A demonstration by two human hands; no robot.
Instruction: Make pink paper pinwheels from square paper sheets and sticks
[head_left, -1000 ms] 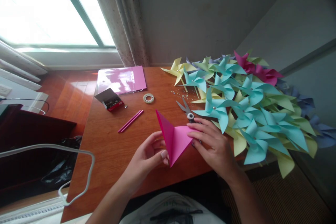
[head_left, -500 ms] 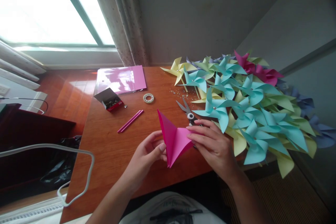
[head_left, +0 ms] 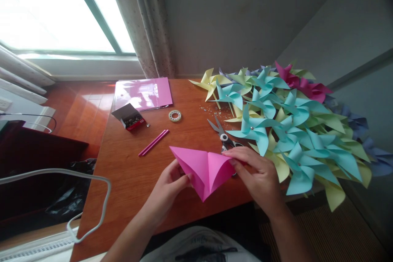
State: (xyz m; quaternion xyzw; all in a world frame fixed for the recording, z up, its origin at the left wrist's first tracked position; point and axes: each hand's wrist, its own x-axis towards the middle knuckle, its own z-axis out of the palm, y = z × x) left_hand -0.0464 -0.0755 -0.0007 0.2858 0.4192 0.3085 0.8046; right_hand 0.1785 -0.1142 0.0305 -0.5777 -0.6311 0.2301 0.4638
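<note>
A creased sheet of bright pink paper (head_left: 196,168) is held up over the near part of the table between my two hands. My left hand (head_left: 174,180) is closed on its left side, thumb in front and fingers partly hidden behind. On the right, my right hand (head_left: 254,168) pinches the upper right corner. The sheet bends along a middle crease, with its lowest point toward me. Just beyond my right hand lie open scissors (head_left: 224,136) with dark blades. Two pink sticks (head_left: 153,143) rest on the table, left of the paper.
Many paper pinwheels (head_left: 294,131) cover the table's right side. A tape roll (head_left: 175,116), a small open box (head_left: 129,118) and pink sheets in a clear sleeve (head_left: 144,93) sit farther back. Tiny bits (head_left: 211,110) are scattered near the scissors. A white cable (head_left: 104,196) crosses the left edge.
The pink paper has opened wider and turned, its left flap swinging down and outward to the left. My right hand has shifted slightly right with its corner.
</note>
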